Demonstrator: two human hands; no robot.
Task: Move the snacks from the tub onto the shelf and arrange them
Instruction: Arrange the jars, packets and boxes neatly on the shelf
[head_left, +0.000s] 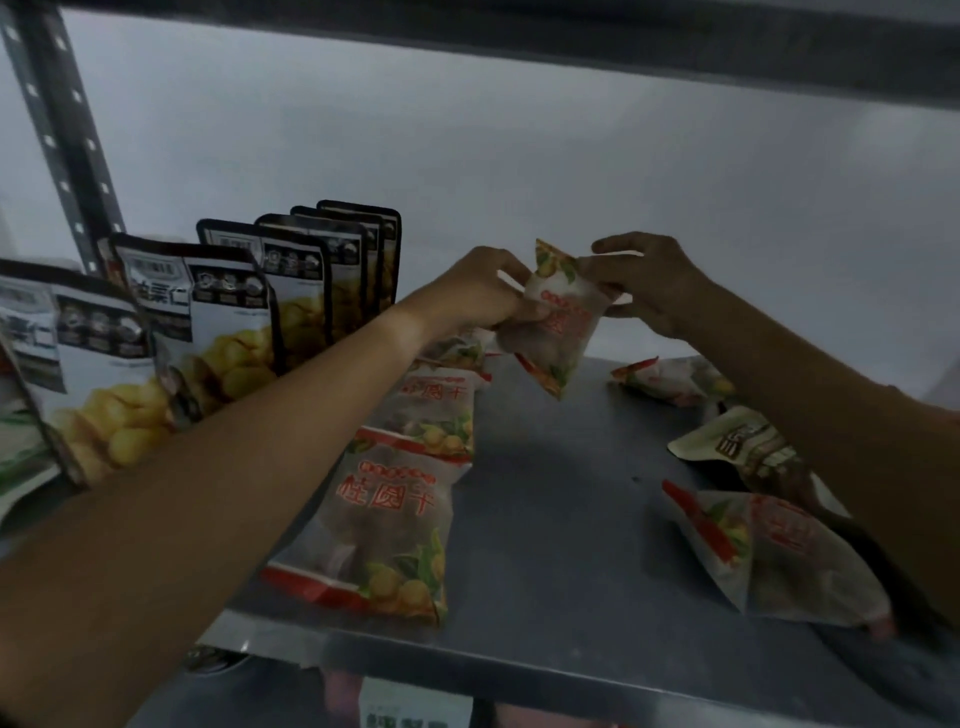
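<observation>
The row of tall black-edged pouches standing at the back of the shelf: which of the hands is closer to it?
The left hand. It grips the raised snack bag just right of the black-edged pouches. The right hand holds the bag's far side, farther right.

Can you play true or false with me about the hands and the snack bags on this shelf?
1. Both hands hold one snack bag together. True: the left hand and right hand grip it from either side.
2. The held bag lies flat on the shelf. False: it is lifted above the shelf.
3. Black-edged pouches stand upright in a row on the left. True.
4. All the white bags with red writing are standing up. False: the front bag lies flat, and so do the loose bags on the right.
5. The tub sits on the shelf. False: no tub is visible.
</observation>
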